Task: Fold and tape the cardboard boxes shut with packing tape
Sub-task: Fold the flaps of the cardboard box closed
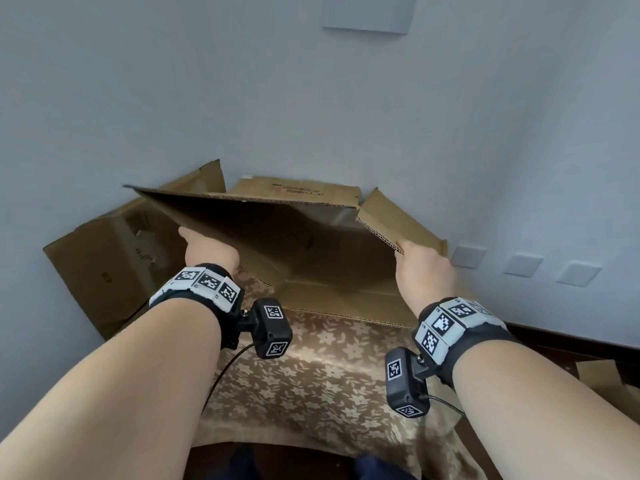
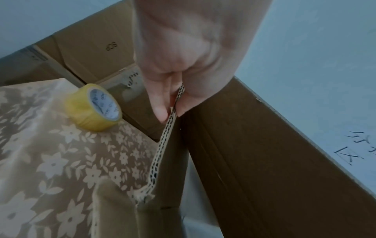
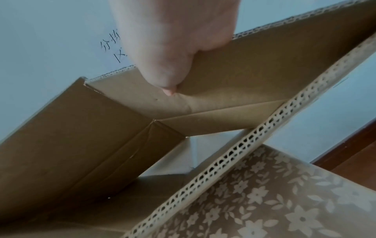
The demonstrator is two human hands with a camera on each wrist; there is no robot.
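While the left hand (image 2: 183, 67) pinches the raw corrugated edge of the brown cardboard box (image 1: 294, 244) between thumb and fingers, the right hand (image 1: 424, 268) curls round the opposite flap, thumb pressed flat to its inner face in the right wrist view. Both grips are closed on cardboard, neither holds tape. The box lies partly opened on the table under a tan flower-patterned cloth (image 1: 311, 375), its mouth towards the person and its far side close to the pale blue wall (image 1: 311, 98); light shows through the far end, so that end looks unfolded too.

The step in hand seems to be squaring the flattened sleeve into a rectangle. To do it well, I would draw the two held sides apart evenly, so the four creases break together rather than one wall buckling, and hold nearer the creases than the flap tips, since flaps bend easily. Once square, the short flaps should go in before the long ones.

The yellow roll of packing tape (image 2: 93, 107) stands on edge on the cloth near the left hand, beside more flattened brown cartons (image 1: 104, 265) leaning at the wall; it may roll if the box nudges it.
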